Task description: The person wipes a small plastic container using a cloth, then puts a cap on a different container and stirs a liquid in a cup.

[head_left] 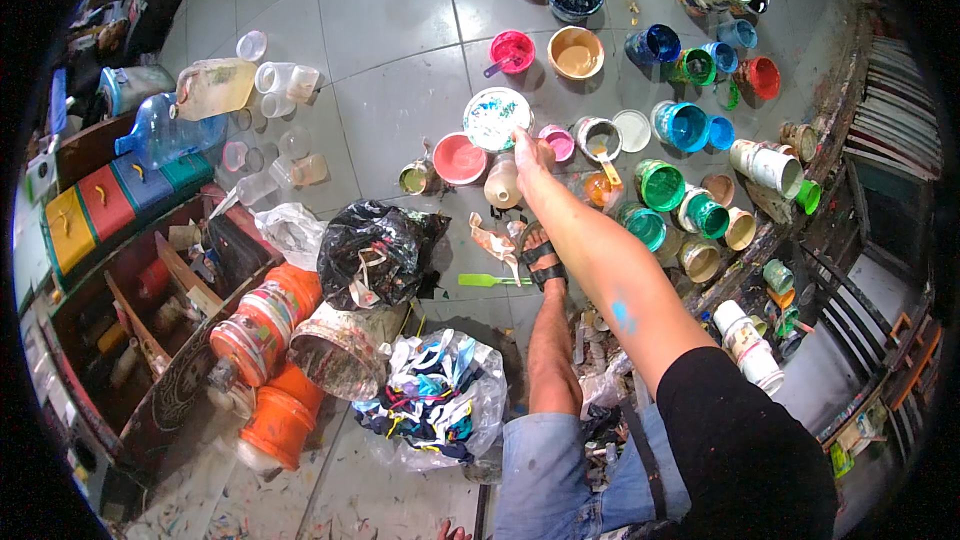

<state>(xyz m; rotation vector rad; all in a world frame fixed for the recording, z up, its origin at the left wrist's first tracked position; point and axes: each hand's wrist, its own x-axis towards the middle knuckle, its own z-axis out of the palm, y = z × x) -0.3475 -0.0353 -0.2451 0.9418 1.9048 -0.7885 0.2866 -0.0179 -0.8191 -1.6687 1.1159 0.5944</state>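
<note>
My right arm reaches forward to a white round paint tub (492,110) with blue and green smears on its top. My right hand (533,152) is closed on the tub's near right rim; its underside is hidden. Beside it are a tub of coral-pink paint (460,159), a small pink pot (556,143) and a pale plastic bottle (503,185). Only the fingertips of my left hand (454,532) show at the lower edge, slightly apart, with nothing seen in them. A green spatula (490,280) lies on the floor near my sandalled foot (543,258).
Open paint pots, including a green one (661,185) and a blue one (683,126), crowd the right side. A black plastic bag (372,252), orange buckets (283,414) and a bag of rags (435,390) stand at left. Clear containers (285,80) lie farther left.
</note>
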